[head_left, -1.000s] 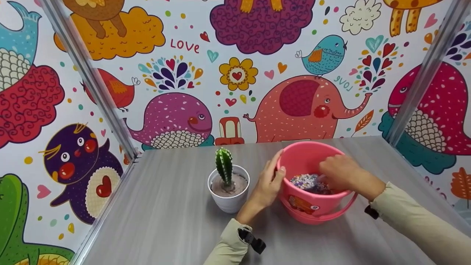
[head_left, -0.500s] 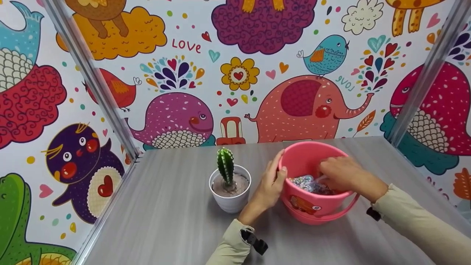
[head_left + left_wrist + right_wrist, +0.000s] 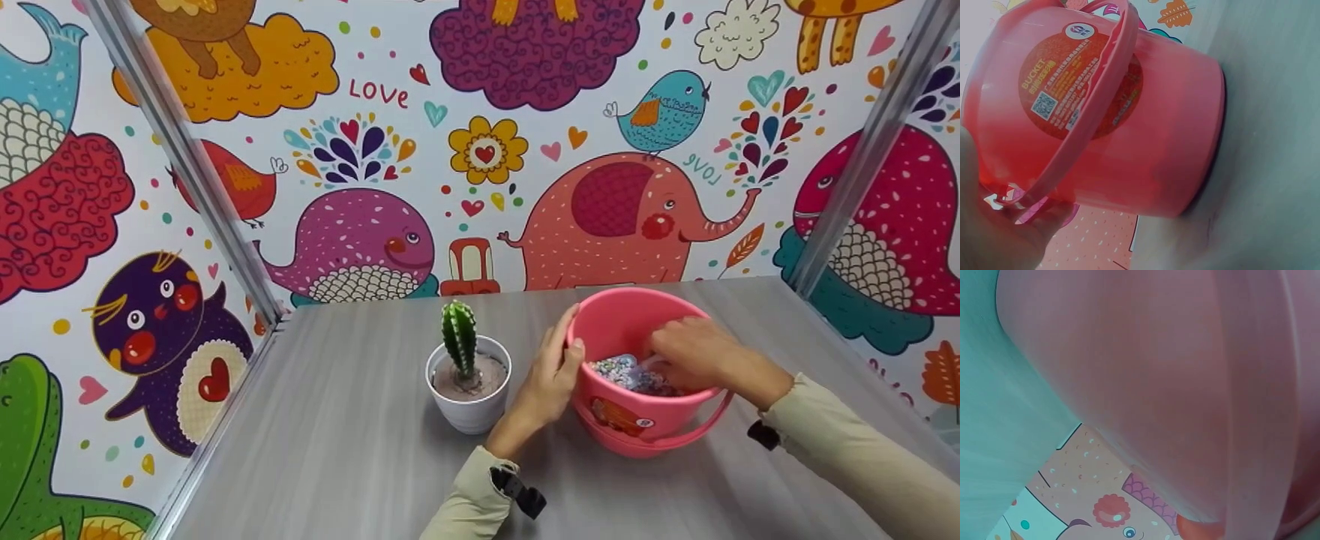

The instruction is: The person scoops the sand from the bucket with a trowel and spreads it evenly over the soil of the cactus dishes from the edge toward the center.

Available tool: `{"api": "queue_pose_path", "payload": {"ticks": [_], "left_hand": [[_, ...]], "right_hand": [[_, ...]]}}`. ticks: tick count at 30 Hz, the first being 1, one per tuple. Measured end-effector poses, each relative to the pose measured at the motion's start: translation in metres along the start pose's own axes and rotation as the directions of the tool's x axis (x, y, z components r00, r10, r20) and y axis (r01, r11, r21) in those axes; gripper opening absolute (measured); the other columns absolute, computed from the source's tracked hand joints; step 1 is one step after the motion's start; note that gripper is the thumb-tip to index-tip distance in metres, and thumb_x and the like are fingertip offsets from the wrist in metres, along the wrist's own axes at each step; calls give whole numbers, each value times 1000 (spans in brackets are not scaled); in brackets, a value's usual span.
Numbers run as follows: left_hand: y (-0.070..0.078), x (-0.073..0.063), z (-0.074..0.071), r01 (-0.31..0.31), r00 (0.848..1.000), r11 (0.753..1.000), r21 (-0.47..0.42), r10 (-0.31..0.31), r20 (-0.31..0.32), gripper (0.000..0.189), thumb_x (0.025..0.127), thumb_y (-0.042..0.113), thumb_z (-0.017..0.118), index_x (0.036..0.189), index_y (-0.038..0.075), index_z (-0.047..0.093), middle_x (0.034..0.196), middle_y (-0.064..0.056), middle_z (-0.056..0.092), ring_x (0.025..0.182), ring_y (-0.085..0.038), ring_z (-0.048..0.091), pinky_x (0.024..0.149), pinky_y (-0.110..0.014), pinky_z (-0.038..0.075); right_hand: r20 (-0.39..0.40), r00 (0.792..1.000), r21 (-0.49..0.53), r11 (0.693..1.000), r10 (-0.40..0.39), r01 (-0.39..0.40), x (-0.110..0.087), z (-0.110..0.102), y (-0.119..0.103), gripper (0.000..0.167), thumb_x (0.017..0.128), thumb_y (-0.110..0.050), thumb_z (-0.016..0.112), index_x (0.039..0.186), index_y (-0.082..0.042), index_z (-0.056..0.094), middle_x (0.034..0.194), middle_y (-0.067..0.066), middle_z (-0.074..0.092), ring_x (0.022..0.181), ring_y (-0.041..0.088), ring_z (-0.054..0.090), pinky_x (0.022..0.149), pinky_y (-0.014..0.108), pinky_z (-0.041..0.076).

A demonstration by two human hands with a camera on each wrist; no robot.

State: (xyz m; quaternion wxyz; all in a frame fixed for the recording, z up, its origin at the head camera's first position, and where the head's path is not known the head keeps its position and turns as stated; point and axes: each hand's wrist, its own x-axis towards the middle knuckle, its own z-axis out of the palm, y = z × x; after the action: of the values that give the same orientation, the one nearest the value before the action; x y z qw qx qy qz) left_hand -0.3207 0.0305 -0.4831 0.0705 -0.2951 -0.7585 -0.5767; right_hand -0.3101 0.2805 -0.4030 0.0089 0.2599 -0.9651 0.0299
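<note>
Head view. Cartoon-printed walls (image 3: 510, 135) enclose a grey wood-grain table (image 3: 330, 427) at the back and both sides, with metal posts (image 3: 169, 142) at the two back corners. Pink bucket (image 3: 619, 319) stands upright, right of centre; outer label (image 3: 619, 416), pink handle (image 3: 701, 435) lowered along the near side. Inside: many small pale and coloured beads (image 3: 609, 373), plus part of a clear scoop (image 3: 628, 363). Left hand (image 3: 549, 379) clamped on the rim, left side. Right hand (image 3: 694, 349) reaches inside, fingers curled on the scoop; fingertips partly hidden. White pot (image 3: 469, 415) with cactus (image 3: 459, 341) sits just left of the left forearm; broad table surface extends left from it to the side wall.

Left wrist view. Bucket base rests on the table; round label reads "BUCKET", handle crossing it. Left hand at the rim.

Right wrist view. Bucket's outer side fills most of the frame, handle running down the right; table at left, printed wall below.
</note>
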Motion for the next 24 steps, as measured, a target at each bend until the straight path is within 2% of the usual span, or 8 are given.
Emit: {"api": "queue_pose_path", "payload": {"ticks": [6,15,24], "left_hand": [[0,0,-1,12,1000,1000,-1,-12,12,64,112,46,43,172,25,30,151,-16,54,134,-21,54,111,-40,55],[1,-1,-3,21,999,1000,-12,-20,32,66,113,48,42,173,25,28,156,-12,51,138,-22,54,111,-38,56],[-1,-1,-3,5,1000,1000,-18,-4,30,68,112,49,44,173,23,29,153,-12,53,135,-19,53,111,-35,55]], "right_hand": [[7,1000,31,999,-20,19,-1,-1,2,16,85,-24,90,99,-17,85,91,-2,80,82,17,69,79,44,61],[5,999,161,986,-53,52,-4,-6,10,24,86,-22,87,109,-17,86,104,-2,83,96,20,75,85,50,66],[20,998,251,967,-55,49,-7,-13,15,24,88,-23,87,112,-19,86,110,-4,83,104,22,75,84,48,67]]}}
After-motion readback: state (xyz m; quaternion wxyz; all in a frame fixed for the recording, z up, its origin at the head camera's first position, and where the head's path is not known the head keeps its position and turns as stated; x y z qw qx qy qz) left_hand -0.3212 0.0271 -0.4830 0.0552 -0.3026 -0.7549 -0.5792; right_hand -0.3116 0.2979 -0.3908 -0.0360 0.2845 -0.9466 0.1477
